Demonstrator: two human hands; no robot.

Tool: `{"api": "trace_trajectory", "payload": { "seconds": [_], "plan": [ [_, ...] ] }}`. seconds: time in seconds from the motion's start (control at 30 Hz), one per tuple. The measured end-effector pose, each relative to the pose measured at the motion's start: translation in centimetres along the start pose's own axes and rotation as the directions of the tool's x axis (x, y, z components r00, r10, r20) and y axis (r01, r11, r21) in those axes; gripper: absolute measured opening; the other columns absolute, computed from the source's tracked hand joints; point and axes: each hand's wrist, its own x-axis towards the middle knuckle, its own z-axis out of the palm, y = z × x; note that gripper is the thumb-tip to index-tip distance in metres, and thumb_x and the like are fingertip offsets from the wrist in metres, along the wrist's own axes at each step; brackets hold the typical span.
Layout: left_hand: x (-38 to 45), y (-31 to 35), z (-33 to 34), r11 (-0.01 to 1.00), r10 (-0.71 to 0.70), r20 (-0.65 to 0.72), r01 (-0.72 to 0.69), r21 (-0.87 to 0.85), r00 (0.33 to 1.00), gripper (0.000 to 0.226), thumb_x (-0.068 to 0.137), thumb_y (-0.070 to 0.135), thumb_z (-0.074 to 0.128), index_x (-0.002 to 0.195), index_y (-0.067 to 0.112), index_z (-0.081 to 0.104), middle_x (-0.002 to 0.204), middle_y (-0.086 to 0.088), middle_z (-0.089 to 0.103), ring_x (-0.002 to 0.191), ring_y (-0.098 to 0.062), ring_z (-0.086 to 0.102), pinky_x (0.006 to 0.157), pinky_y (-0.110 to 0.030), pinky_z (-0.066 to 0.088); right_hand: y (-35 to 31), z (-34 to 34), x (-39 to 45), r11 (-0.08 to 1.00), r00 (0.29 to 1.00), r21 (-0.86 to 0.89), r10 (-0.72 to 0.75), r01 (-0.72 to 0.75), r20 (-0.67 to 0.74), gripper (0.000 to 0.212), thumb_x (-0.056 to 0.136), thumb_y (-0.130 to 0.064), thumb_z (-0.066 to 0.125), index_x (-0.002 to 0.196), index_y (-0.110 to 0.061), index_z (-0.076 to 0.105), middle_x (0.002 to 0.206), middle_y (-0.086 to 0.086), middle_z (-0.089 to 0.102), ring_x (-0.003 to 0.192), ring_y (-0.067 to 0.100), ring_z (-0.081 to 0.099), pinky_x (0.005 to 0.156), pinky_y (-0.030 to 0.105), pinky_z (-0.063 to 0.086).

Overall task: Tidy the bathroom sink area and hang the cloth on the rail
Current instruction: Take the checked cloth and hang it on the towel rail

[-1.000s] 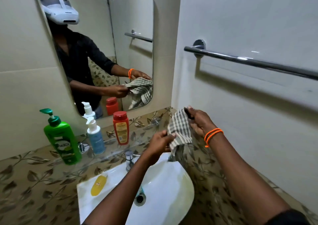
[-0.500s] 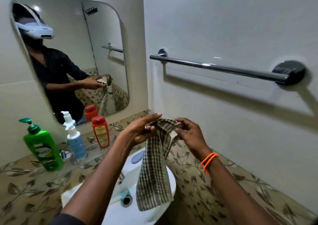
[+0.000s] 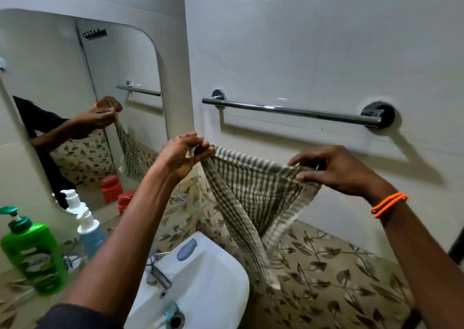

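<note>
From the head view, the left hand (image 3: 184, 152) and right hand (image 3: 334, 171) each pinch a top corner of the checked cloth (image 3: 251, 193), stretching it flat just below the rail (image 3: 288, 110), ready for draping.

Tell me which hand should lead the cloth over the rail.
Right hand, probably: it holds the cloth directly under the rail; the left hand sits beyond its end.
</note>
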Motion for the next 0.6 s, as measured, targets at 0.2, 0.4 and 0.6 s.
{"api": "trace_trajectory", "payload": {
  "seconds": [0.2,0.4,0.6],
  "plan": [
    [1.3,1.4,5.8,0.926,0.288,0.089,-0.302,0.227,0.953,0.02,0.089,-0.004,0.071,0.089,0.015,0.063,0.086,-0.006,0.072,0.085,-0.023,0.075,0.08,-0.041,0.063,-3.6,-3.8,2.6,0.984,0.784,-0.174,-0.085,-0.029,-0.615,0.008,0.084,-0.013,0.077,0.09,-0.019,0.076,0.079,-0.006,0.075,0.066,-0.007,0.068,0.069,0.013,0.056],
    [5.9,3.5,13.6,0.642,0.646,0.18,-0.655,0.399,0.742,0.013,0.085,0.016,0.079,0.095,0.018,0.071,0.078,0.002,0.066,0.07,-0.008,0.061,0.067,-0.024,0.053,-4.1,-7.8,8.2,0.992,0.537,-0.006,0.063,-0.126,-0.841,0.008,0.082,-0.009,0.07,0.087,-0.014,0.073,0.086,0.005,0.076,0.081,0.022,0.074,0.084,0.039,0.062],
    [11.8,-0.2,15.0,0.12,0.426,0.48,-0.574,0.81,0.767,0.039,0.088,0.051,0.069,0.113,0.021,0.067,0.108,-0.003,0.076,0.099,-0.021,0.069,0.086,-0.03,0.052,-2.4,-7.2,10.8,0.789,0.835,-0.504,0.02,-0.351,-0.549,0.019,0.083,0.0,0.06,0.096,-0.011,0.069,0.099,0.02,0.073,0.096,0.04,0.067,0.081,0.041,0.054]
  ]
}}
